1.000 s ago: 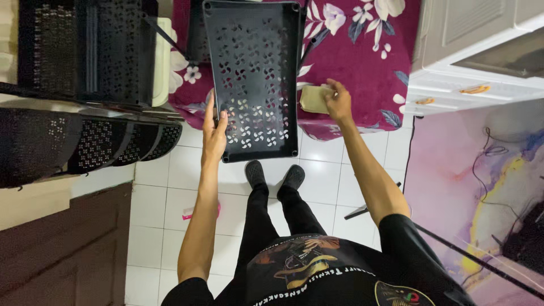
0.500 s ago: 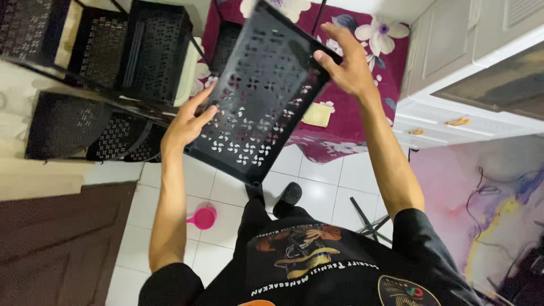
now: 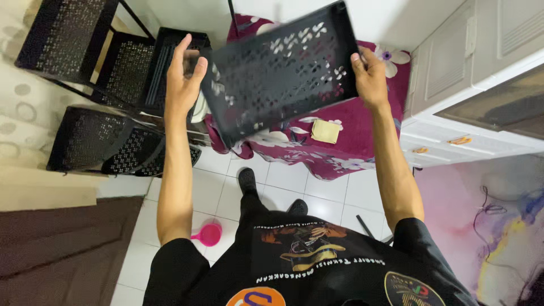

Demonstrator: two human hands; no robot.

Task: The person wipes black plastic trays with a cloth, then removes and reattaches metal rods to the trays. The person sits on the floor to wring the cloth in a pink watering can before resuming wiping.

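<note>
I hold a black perforated plastic tray (image 3: pixel 283 68) up in the air, turned crosswise and tilted. My left hand (image 3: pixel 184 76) grips its left end, fingers spread along the edge. Its right end is held by my right hand (image 3: pixel 369 76). Below the tray lies a magenta floral cloth (image 3: pixel 351 136) with a small yellowish folded pad (image 3: pixel 325 131) on it.
A black rack with perforated shelves (image 3: pixel 96 113) stands at the left. A white cabinet with drawers (image 3: pixel 481 85) is on the right. A pink scoop (image 3: pixel 208 233) lies on the white tile floor; a brown mat (image 3: pixel 56 243) is lower left, a purple rug (image 3: pixel 498 226) lower right.
The tray rose and rotated from lengthwise on the cloth to crosswise in the air. My right hand left the yellowish pad and took the tray's right end.
</note>
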